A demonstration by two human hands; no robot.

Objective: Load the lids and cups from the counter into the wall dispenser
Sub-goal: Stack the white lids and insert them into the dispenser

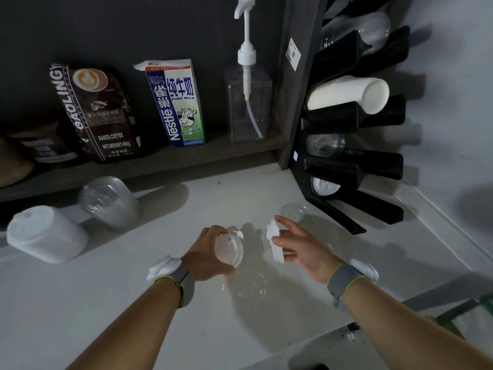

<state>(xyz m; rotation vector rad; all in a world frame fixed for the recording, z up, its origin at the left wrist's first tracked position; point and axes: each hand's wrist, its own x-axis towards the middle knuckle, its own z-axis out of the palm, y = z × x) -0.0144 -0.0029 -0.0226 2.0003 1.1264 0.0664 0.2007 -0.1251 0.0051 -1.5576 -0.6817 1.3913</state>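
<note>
My left hand (206,253) grips a white lid (230,249) above the pale counter (133,303). My right hand (301,248) holds a short stack of white lids (274,243) edge-on between thumb and fingers. A clear lid (293,210) lies on the counter beyond my right hand. The black wall dispenser (354,145) hangs at the right, with white paper cups (349,94) in an upper slot, clear cups (357,30) above, clear lids (325,144) lower down and white lids (324,186) in a slot near the bottom.
A sleeve of white lids (45,235) and a sleeve of clear lids (109,201) lie at the counter's left. On the dark shelf stand a coffee bag (98,113), a milk carton (178,102) and a pump bottle (248,102). Clear wrapping (248,287) lies below my hands.
</note>
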